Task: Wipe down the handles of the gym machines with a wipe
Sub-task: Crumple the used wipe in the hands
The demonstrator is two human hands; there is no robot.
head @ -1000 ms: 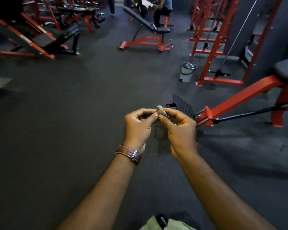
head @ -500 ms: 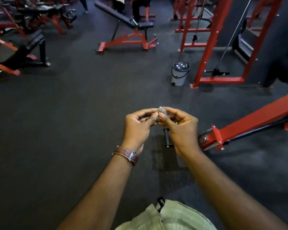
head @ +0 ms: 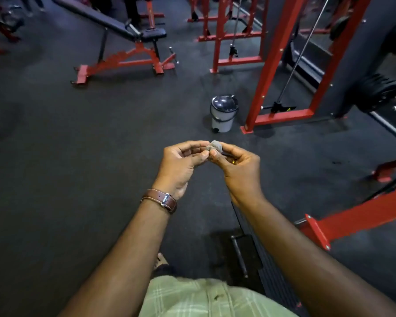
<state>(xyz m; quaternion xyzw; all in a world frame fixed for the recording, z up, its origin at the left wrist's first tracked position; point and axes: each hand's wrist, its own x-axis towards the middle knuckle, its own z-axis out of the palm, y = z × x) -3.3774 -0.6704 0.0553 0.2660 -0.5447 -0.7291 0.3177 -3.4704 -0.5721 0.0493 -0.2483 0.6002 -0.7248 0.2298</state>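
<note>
A dark rubber gym floor [head: 82,170] fills most of the view, with red-framed machines around its far and right edges. At the far edge stands an adjustable bench [head: 114,26] with a black pad on a red base, and to its right a red cable rack [head: 274,65] with a steel cable running down to its foot. A small pedal bin [head: 223,114] with a dark domed lid sits on the floor just beside the rack's near left corner. Along the right edge a red machine arm [head: 352,221] slants up out of view, and a black footplate [head: 249,250] lies on the floor under the person's right forearm.

Both hands are raised together over the middle of the floor. A small crumpled grey wipe [head: 216,146] is held between them: the left hand [head: 181,165], with a brown leather watch strap [head: 161,200] on its wrist, has its grip pinching the wipe's left end, and the right hand [head: 239,170] has its grip pinching the right end between thumb and fingertips. A pale green checked shirt [head: 206,298] shows at the bottom edge
</note>
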